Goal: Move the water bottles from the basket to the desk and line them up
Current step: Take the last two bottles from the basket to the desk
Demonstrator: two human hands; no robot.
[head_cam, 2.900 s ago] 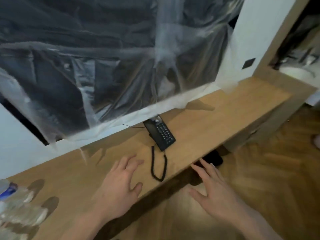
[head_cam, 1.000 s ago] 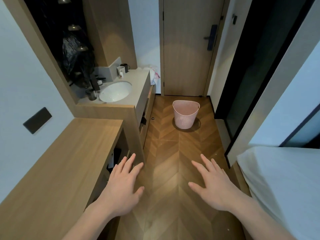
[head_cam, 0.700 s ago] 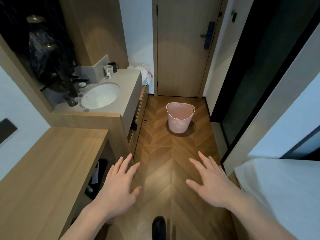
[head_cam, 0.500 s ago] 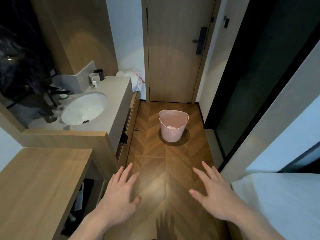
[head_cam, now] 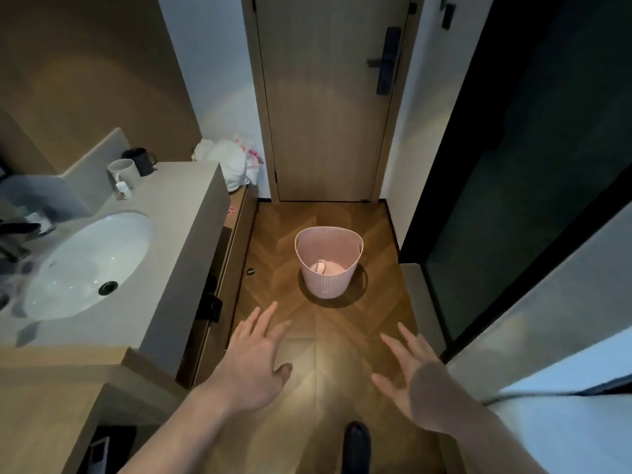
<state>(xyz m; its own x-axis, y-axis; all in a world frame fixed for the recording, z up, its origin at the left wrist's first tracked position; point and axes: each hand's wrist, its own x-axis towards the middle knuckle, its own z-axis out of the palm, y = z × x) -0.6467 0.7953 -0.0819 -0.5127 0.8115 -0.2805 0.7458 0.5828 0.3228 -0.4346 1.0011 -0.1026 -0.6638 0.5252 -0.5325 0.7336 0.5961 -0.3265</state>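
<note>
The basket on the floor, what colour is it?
Pale pink basket, with small holes; the head view shows it.

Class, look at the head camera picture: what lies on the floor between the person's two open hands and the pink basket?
Nothing: in the head view only bare herringbone floor separates the left hand and right hand from the pink basket.

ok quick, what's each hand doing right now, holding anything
left hand: open, fingers spread, holding nothing
right hand: open, fingers spread, holding nothing
</note>
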